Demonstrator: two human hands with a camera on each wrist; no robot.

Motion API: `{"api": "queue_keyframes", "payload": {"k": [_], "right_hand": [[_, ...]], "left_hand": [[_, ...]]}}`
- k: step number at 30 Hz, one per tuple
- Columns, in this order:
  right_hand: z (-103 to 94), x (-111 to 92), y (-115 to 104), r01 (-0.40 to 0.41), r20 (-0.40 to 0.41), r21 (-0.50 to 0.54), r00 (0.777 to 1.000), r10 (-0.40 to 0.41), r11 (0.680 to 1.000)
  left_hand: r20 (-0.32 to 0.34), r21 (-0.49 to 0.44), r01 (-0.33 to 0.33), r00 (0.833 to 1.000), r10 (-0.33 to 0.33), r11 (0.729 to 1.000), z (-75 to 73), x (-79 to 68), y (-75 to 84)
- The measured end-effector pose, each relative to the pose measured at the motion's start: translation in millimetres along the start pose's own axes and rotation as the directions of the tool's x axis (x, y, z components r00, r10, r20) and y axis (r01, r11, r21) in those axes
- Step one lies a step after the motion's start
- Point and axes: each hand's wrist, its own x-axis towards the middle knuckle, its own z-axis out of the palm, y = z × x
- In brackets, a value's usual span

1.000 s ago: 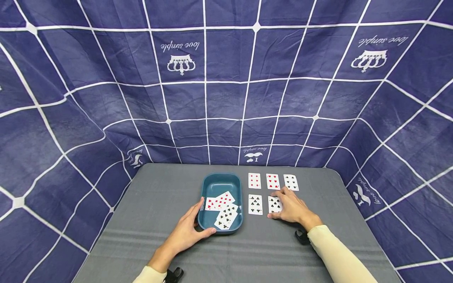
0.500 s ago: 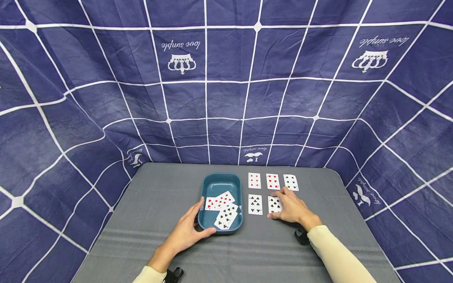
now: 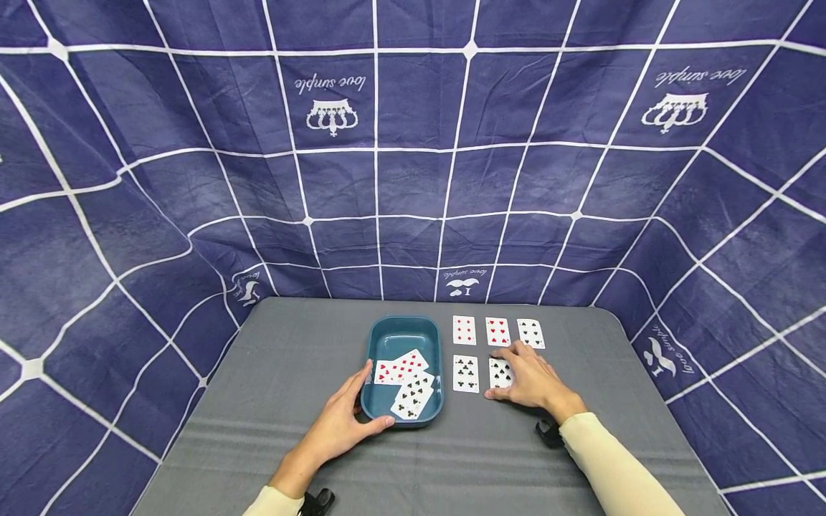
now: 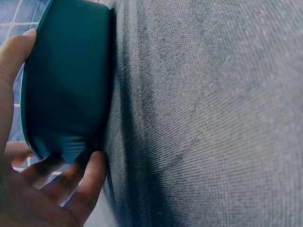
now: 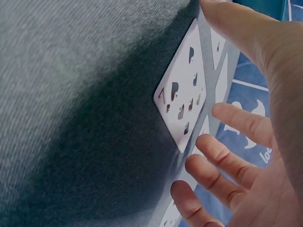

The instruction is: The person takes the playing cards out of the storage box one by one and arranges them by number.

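A blue-green tray stands on the grey table, with several overlapping playing cards inside. My left hand holds its near left corner, thumb on the near rim and fingers against the side wall; the left wrist view shows those fingertips on the tray's outer wall. Over a seven of spades lying flat, my right hand spans with thumb and fingers spread. In the right wrist view the fingers stand apart from the card's face; whether the thumb touches its edge I cannot tell. The hand covers part of this card in the head view.
A clubs card lies between the tray and the right hand. Behind are a diamonds card, a hearts card and a spades card in a row. A blue checked cloth hangs behind the table.
The right hand's fingertips have shifted very slightly left over the spades card. The left hand and the tray stay where they were.
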Motion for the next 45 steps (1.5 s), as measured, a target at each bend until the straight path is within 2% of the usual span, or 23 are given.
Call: {"api": "queue_keyframes", "payload": {"k": [13,29,38,45], "right_hand": [[-4.3,5.1,-22.5,0.072,-0.094,0.014,0.993,-0.07,0.997],[-11.3,21.2,-76.8,0.132,-0.162,0.043,0.979,-0.124,0.99],[-7.0,35.7,-118.7,0.15,-0.148,0.091,0.98,-0.136,0.985],[-2.7,45.6,-145.6,0.185,-0.12,0.067,0.977,-0.176,0.98]], "left_hand": [[0.002,-0.011,0.003,1.0,-0.003,1.0,0.2,-0.2,1.1],[-0.003,-0.012,-0.002,1.0,0.002,1.0,0.0,0.5,-1.0],[0.006,-0.008,-0.014,1.0,0.014,1.0,-1.5,3.1,-0.7],[0.012,-0.009,-0.006,1.0,0.006,1.0,-1.2,1.3,0.4]]}}
